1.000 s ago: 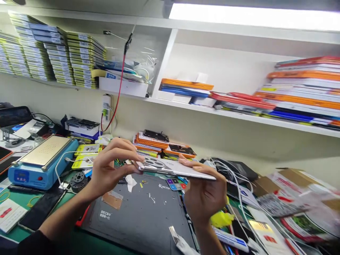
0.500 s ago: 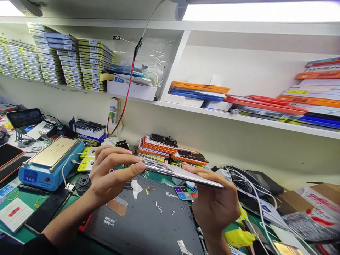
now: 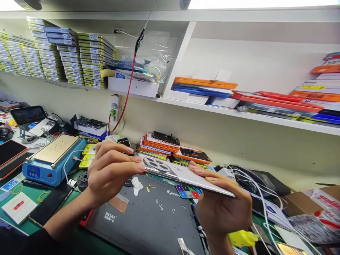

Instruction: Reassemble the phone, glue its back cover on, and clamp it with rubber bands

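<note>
A silvery-white smartphone is held up above the bench, its back tilted upward and its long edge toward me. A round camera module shows at its left end. My left hand pinches that end, with the fingertips beside the cameras. Around the right end my right hand is closed, fingers over the back and palm underneath. The screen side faces down, out of sight. Below lies a dark grey work mat with small bits scattered on it.
A blue heating plate device stands at left, near a black phone. Stacked orange boxes sit against the wall. White cables and a cardboard box occupy the right. A red lead hangs from above.
The phone has tilted so more of its back and the cameras show. My right hand has shifted slightly right and down in view. Both hands keep their hold.
</note>
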### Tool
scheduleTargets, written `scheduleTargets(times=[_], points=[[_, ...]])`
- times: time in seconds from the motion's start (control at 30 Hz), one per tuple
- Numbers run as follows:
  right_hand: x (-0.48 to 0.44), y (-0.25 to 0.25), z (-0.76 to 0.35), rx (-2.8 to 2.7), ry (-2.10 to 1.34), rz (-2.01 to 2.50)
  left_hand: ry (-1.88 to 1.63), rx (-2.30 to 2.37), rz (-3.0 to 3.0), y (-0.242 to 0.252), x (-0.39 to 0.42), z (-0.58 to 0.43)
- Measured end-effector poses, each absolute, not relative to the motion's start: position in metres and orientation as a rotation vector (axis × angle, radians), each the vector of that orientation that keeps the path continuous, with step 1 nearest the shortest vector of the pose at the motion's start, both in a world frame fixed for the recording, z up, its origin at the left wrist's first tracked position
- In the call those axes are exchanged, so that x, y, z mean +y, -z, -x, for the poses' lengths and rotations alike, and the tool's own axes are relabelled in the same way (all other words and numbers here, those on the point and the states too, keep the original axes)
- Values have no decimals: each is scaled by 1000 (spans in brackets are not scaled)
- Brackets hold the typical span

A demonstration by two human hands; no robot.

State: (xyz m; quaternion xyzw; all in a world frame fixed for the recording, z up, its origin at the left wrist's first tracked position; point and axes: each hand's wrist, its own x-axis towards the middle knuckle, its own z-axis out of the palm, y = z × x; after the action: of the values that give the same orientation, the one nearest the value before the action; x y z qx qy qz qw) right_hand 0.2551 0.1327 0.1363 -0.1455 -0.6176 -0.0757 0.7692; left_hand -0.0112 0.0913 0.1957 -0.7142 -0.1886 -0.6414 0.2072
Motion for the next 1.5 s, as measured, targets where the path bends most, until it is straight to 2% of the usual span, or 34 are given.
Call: scheduleTargets(times=[0.23, 0.47, 0.63, 0.83, 1.37, 1.5], points=[[132, -138, -255, -1336, 199, 308, 1684, -545, 1991, -198, 95, 15], [126, -146, -259, -1341, 438, 339, 2117, -547, 2219, -189, 118, 11], [115, -149, -270, -1467, 472, 377, 1511, -564, 2202, -194, 114, 6], [113, -147, -274, -1591, 501, 422, 1223, -523, 2122, -198, 104, -2], [114, -140, -261, -1694, 414, 429, 1236, -525, 2085, -190, 116, 1], [115, -143, -265, -1654, 686, 496, 1420, -682, 2223, -180, 127, 0]])
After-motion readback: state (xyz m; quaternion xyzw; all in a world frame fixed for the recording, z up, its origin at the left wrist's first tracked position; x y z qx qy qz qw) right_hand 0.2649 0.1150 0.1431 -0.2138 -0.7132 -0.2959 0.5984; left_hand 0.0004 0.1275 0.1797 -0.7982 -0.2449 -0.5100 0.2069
